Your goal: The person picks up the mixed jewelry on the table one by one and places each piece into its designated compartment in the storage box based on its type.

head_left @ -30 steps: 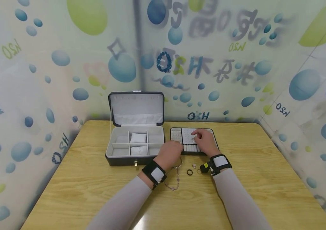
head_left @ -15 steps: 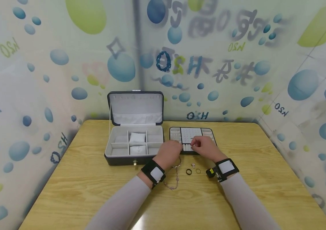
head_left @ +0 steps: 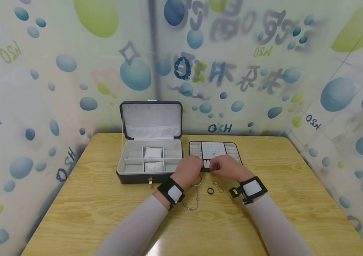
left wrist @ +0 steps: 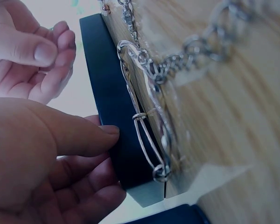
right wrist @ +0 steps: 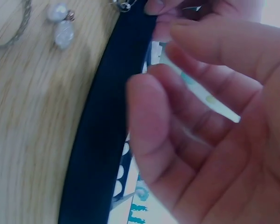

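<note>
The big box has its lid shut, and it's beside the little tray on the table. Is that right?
Not quite: the lid stands open, as the head view shows. The big box is beside the little tray on the table, just as you said.

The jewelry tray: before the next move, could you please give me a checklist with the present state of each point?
1. Left hand on the jewelry tray: ok, its thumb is against the dark side wall.
2. Right hand holding a piece: cannot tell, none shows between its fingers.
3. Box lid open: ok, it stands up.
4. Dark ring and thin ring put away: not ok, both lie on the table.
5. Beaded chain put away: not ok, also on the table.
</note>
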`<state>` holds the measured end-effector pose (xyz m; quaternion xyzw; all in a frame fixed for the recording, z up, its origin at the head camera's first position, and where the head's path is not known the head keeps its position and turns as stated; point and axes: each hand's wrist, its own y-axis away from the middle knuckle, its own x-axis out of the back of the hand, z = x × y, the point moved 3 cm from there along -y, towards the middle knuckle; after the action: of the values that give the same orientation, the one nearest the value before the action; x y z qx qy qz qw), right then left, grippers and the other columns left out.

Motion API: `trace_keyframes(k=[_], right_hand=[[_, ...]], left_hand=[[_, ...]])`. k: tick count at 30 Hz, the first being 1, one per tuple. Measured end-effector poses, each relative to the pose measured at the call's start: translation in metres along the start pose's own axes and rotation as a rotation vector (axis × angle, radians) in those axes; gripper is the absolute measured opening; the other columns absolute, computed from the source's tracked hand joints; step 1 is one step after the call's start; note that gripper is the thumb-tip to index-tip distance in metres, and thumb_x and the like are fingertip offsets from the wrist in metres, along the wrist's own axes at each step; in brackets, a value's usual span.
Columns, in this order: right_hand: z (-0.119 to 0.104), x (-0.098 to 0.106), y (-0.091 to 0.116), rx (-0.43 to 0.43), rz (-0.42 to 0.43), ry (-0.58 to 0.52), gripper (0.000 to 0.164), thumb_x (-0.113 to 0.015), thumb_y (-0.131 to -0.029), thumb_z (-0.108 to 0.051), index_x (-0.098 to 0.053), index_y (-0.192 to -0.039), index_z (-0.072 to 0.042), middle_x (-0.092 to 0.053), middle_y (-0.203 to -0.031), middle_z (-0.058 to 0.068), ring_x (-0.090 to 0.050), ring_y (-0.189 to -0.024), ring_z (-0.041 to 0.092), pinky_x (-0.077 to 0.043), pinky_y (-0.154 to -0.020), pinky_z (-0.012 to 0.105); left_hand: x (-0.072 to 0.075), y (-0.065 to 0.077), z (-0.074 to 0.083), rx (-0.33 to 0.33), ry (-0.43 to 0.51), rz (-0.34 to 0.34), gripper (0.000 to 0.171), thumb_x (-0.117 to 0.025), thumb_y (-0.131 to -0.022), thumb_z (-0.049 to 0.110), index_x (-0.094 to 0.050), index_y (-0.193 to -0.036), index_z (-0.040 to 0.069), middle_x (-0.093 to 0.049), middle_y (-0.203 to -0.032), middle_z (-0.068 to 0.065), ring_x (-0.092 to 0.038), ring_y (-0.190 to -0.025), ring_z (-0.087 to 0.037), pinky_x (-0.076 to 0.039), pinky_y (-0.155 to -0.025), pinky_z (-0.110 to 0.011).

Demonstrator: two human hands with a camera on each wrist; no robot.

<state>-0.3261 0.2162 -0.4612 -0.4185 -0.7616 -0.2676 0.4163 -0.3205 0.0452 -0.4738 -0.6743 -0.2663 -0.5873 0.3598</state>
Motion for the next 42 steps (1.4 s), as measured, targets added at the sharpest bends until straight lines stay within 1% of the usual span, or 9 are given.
trace_keyframes(k=[4,8,11,14,18,22,29,37,42], right_hand=[[-0.003,0.000,0.003,-0.007,-0.061,0.021,0.013,-0.075,-0.092,-0.006,-0.073,-0.085,-0.016,-0.065,-0.078,-0.007,-0.056,-0.074,0.011,-0.049,-0.070,0.029],[-0.007,0.000,0.006,-0.009,-0.115,0.017,0.017,-0.074,-0.088,0.000,-0.073,-0.081,-0.015,-0.064,-0.077,-0.007,-0.055,-0.073,0.010,-0.047,-0.069,0.028],[-0.010,0.000,0.007,-0.004,-0.152,0.005,0.019,-0.072,-0.085,0.004,-0.073,-0.078,-0.013,-0.064,-0.075,-0.007,-0.054,-0.068,0.010,-0.047,-0.066,0.027],[-0.011,0.000,0.008,-0.010,-0.188,-0.012,0.018,-0.072,-0.082,0.006,-0.074,-0.077,-0.011,-0.066,-0.074,-0.005,-0.055,-0.066,0.010,-0.047,-0.063,0.027],[-0.011,-0.002,0.009,-0.030,-0.222,-0.023,0.016,-0.075,-0.079,0.005,-0.075,-0.078,-0.011,-0.071,-0.077,-0.001,-0.057,-0.067,0.010,-0.048,-0.064,0.028],[-0.010,-0.005,0.009,-0.037,-0.241,-0.014,0.017,-0.074,-0.077,0.006,-0.075,-0.077,-0.011,-0.071,-0.077,0.001,-0.056,-0.066,0.011,-0.047,-0.062,0.027],[-0.010,-0.011,0.010,-0.068,-0.262,-0.027,0.020,-0.076,-0.078,0.007,-0.076,-0.075,-0.013,-0.068,-0.071,-0.005,-0.057,-0.063,0.011,-0.048,-0.060,0.028],[-0.014,-0.012,0.010,-0.092,-0.249,0.009,0.018,-0.079,-0.078,0.005,-0.074,-0.074,-0.012,-0.067,-0.069,-0.004,-0.057,-0.064,0.012,-0.048,-0.063,0.029],[-0.013,-0.014,0.009,-0.104,-0.246,0.020,0.019,-0.079,-0.079,0.003,-0.073,-0.073,-0.014,-0.066,-0.068,-0.005,-0.057,-0.064,0.011,-0.047,-0.062,0.027]], left_hand=[[0.001,0.000,0.000,-0.006,-0.005,0.011,0.012,-0.071,-0.098,0.009,-0.077,-0.093,0.018,-0.074,-0.089,0.001,-0.070,-0.084,-0.017,-0.060,-0.072,-0.033],[0.001,0.001,0.001,-0.006,0.000,0.017,0.012,-0.072,-0.097,0.008,-0.077,-0.092,0.018,-0.073,-0.087,0.001,-0.070,-0.083,-0.016,-0.059,-0.072,-0.033],[0.002,0.001,0.000,-0.005,0.001,0.017,0.012,-0.072,-0.097,0.008,-0.077,-0.091,0.017,-0.073,-0.087,0.001,-0.070,-0.083,-0.017,-0.060,-0.072,-0.034],[0.002,0.001,0.000,-0.007,-0.003,0.009,0.010,-0.073,-0.096,0.008,-0.077,-0.092,0.018,-0.073,-0.087,0.001,-0.069,-0.084,-0.017,-0.060,-0.072,-0.034],[0.002,0.000,0.000,-0.004,0.006,-0.009,0.009,-0.075,-0.094,0.009,-0.076,-0.092,0.018,-0.073,-0.087,0.001,-0.069,-0.084,-0.016,-0.059,-0.073,-0.034],[0.003,0.000,0.000,0.002,0.017,-0.015,0.009,-0.074,-0.095,0.009,-0.077,-0.093,0.017,-0.073,-0.087,0.001,-0.069,-0.083,-0.016,-0.059,-0.072,-0.033],[0.004,0.002,0.000,0.004,0.020,-0.017,0.011,-0.071,-0.098,0.008,-0.077,-0.094,0.017,-0.073,-0.088,0.000,-0.069,-0.084,-0.016,-0.060,-0.073,-0.034],[0.003,0.002,0.000,-0.016,0.009,0.009,0.011,-0.072,-0.097,0.008,-0.077,-0.093,0.017,-0.073,-0.087,0.000,-0.070,-0.083,-0.017,-0.060,-0.073,-0.033],[0.001,0.002,0.000,-0.018,0.006,0.009,0.012,-0.071,-0.098,0.008,-0.077,-0.093,0.017,-0.073,-0.087,0.000,-0.069,-0.083,-0.016,-0.060,-0.072,-0.033]])
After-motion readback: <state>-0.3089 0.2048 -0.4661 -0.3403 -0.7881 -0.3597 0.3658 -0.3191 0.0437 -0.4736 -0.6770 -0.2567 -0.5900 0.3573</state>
